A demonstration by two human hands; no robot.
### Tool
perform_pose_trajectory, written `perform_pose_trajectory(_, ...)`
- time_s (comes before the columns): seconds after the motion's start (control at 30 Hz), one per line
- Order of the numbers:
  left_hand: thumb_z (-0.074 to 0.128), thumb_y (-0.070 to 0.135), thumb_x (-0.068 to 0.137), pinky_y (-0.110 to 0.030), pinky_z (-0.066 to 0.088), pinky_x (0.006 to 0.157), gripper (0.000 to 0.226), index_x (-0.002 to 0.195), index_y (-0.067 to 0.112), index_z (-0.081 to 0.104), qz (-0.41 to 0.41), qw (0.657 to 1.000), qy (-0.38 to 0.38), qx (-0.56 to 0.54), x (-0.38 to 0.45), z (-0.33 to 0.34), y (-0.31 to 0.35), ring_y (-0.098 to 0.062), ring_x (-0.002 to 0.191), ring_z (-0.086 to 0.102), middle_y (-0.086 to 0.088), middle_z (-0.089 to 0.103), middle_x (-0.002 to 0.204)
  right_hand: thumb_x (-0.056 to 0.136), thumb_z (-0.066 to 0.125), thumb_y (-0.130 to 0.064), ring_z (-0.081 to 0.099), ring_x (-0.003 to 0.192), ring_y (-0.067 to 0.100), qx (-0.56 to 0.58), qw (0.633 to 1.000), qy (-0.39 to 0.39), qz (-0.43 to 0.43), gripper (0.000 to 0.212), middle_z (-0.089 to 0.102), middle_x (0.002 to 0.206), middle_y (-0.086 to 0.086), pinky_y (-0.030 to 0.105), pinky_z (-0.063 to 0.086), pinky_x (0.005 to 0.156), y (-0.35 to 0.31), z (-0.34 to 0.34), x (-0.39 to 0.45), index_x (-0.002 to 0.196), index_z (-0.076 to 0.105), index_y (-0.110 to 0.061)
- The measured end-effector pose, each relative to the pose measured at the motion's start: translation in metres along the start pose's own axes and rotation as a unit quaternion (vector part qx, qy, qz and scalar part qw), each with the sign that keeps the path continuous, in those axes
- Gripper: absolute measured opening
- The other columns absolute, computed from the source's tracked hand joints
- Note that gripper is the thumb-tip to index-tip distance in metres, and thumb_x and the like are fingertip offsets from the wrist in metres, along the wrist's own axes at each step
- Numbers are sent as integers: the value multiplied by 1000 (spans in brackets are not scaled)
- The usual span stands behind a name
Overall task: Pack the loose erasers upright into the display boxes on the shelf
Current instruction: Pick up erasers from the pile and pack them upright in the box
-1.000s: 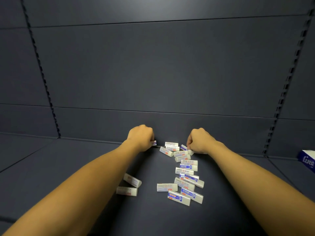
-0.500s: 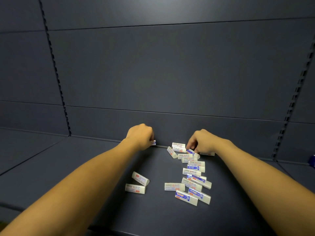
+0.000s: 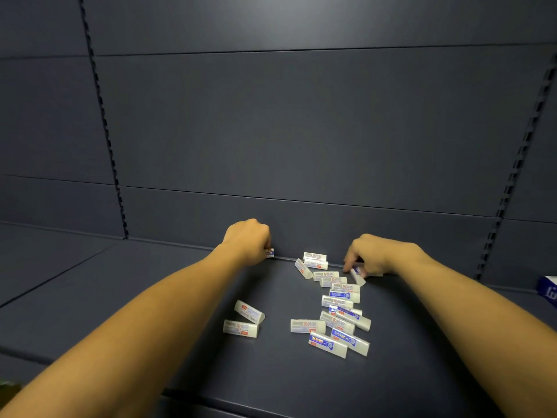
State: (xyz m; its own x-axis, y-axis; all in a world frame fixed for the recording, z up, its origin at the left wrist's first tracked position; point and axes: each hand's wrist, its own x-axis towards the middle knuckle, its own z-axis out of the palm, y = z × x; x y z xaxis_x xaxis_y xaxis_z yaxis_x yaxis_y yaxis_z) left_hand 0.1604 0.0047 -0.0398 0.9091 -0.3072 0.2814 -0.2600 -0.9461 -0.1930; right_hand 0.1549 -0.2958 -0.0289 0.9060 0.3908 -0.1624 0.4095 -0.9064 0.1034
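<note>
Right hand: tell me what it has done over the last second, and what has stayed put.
The right hand has gone from a closed fist to spread fingers and now pinches one eraser at the far end of the pile. The left hand still grips an eraser against the shelf's back wall. The loose erasers lie as before.

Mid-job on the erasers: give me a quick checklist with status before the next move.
1. Left hand grips an eraser: ok.
2. Right hand has fingers on an eraser; firm grip: cannot tell.
3. Loose erasers still lying flat on the shelf: not ok.
4. Display box in view, only a corner at the right edge: ok.
5. Box has room: cannot tell.
</note>
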Motion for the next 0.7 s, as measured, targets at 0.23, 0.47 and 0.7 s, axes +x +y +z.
perform_pose_trajectory(0.23,66,24,83,-25,37,54,12,84,14,73,-11,1000,1,-6,-5,-8,-3,-31,79,64,-6,68,84,80,75,-5,68,76,9,51,998,27,36,17,72,78,-11,23,54,66,2,1,-13,90,81,-18)
perform_pose_trajectory(0.47,69,34,84,-29,48,58,21,74,16,70,-39,991,1,-124,-5,-20,2,-30,73,60,-2,64,72,83,77,-7,67,82,5,176,969,157,67,16,75,87,-9,26,55,82,3,-8,-24,92,82,-20)
perform_pose_trajectory(0.7,82,20,78,-28,53,78,15,92,26,82,-2,959,-16,-283,10,-50,25,-12,90,67,6,76,89,81,77,-3,67,80,3,215,950,204,100,20,76,82,-7,19,49,77,-6,-27,-53,84,82,-22)
